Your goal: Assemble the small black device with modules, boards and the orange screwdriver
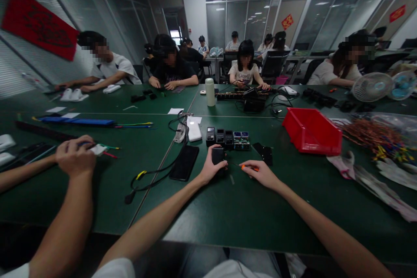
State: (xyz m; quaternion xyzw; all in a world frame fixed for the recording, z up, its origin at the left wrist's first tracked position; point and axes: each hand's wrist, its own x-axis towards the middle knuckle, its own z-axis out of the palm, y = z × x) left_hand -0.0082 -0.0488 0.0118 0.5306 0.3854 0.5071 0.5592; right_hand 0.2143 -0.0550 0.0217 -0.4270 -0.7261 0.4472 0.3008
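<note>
My left hand (pixel 210 168) is closed around a small black box-shaped device (pixel 218 154), held just above the green table in front of me. In my right hand (pixel 259 173) is a screwdriver with an orange handle (pixel 253 168). Its thin shaft points left toward the black device, and whether the tip touches it I cannot tell. Behind my hands stands a row of similar black devices (pixel 220 137), with small circuit boards (pixel 241 140) at its right end. A flat black plate (pixel 263 153) lies beyond my right hand.
Left of my hands lie a black phone (pixel 184 163), a black cable (pixel 153 184) and a white power bank (pixel 194 130). A pale bottle (pixel 210 92) stands farther back. At right are a red bin (pixel 309 132), gloves (pixel 374 182) and wires (pixel 374 134). A neighbour's hand (pixel 76 156) works at left.
</note>
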